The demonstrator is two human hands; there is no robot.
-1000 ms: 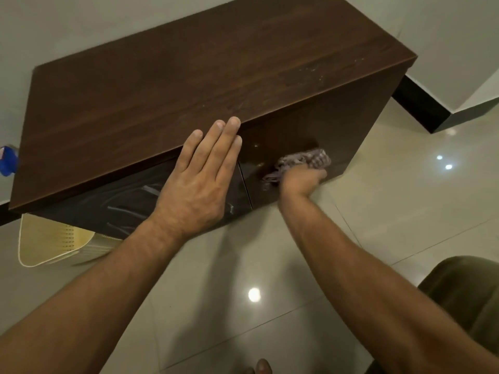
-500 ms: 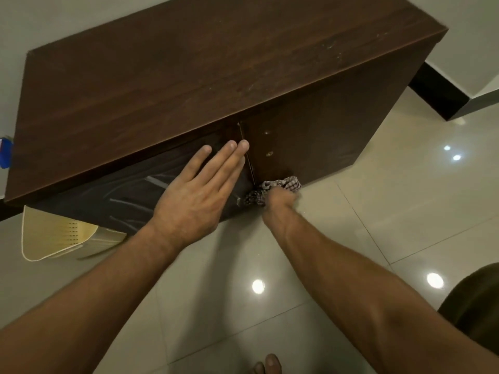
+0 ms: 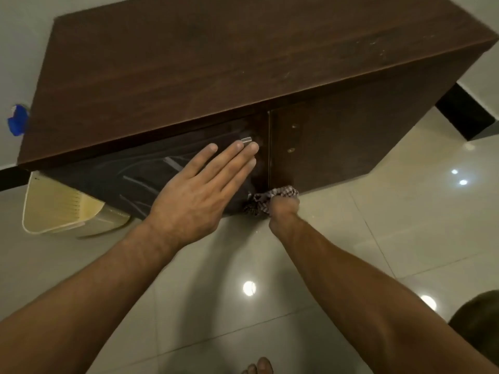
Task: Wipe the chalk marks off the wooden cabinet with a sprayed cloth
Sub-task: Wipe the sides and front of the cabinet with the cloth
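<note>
The right hand (image 3: 285,209) is clenched around a crumpled checked cloth (image 3: 272,198), pressing it low against the front of the dark brown wooden cabinet (image 3: 216,63), right at the floor by the seam between the doors. The left hand (image 3: 199,195) lies open, fingers flat on the chalk-streaked left door (image 3: 129,171).

Dk-brown cabinet (image 3: 243,63); checked cloth (image 3: 272,197)

Left hand (image 3: 199,190) flat with fingers (image 3: 237,157) extended; right hand (image 3: 283,207) fisted low, both forearms outstretched.
</note>
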